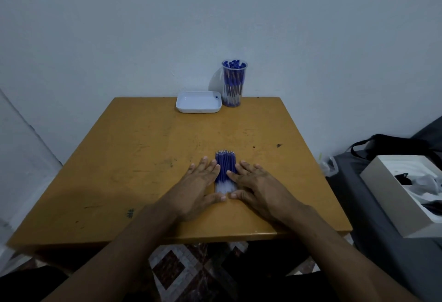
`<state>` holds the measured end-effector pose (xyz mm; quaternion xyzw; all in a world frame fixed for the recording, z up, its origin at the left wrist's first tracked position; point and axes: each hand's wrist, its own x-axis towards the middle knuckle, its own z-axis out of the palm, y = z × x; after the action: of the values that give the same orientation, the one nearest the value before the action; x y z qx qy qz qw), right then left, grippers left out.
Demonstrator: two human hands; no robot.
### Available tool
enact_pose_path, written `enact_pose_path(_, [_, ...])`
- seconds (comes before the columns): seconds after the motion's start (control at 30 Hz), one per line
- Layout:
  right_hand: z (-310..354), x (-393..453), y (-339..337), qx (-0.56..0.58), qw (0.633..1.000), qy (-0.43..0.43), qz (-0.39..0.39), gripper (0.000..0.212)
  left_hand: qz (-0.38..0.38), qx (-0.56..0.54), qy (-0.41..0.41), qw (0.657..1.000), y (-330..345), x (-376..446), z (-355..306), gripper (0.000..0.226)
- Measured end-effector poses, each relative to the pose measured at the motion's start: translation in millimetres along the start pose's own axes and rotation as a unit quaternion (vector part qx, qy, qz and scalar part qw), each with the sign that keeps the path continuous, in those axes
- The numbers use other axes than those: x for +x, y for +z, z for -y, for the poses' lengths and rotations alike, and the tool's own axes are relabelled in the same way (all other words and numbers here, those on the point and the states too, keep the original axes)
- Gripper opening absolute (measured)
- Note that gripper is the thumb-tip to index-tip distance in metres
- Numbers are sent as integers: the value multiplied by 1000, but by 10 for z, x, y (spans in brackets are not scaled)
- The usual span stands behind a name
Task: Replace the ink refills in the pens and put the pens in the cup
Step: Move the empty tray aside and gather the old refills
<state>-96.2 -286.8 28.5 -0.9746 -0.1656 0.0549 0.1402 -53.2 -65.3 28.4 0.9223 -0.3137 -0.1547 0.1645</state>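
A scuffed wooden table (143, 158) stands against a plain pale wall (143, 26) in dim light; patterned tile floor (191, 270) shows beneath.

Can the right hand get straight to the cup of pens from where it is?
Probably yes: nothing lies between the right hand and the cup; the white tray sits left of it.

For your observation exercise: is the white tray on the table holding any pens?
No. The white tray holds no pens; the pens all stand in the clear cup beside it.
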Motion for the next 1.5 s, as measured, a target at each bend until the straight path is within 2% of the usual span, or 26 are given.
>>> enact_pose_path(0.23, [61, 296, 50, 22, 999, -20, -20, 63, -7, -6, -20, 1000, -131, 33, 213, 83])
enact_pose_path(0.9, [41, 1595, -169, 27, 999, -16, -7, 62, -31, 0, -44, 999, -681, 749, 1085, 81])
enact_pose_path(1.27, [-70, 1838, -187, 54, 998, -2, -20, 63, -41, -10, -37, 998, -784, 989, 1243, 81])
enact_pose_path(1.5, [-80, 1831, -173, 61, 997, 12, -37, 73, -48, -19, -43, 998, -791, 1032, 1264, 83])
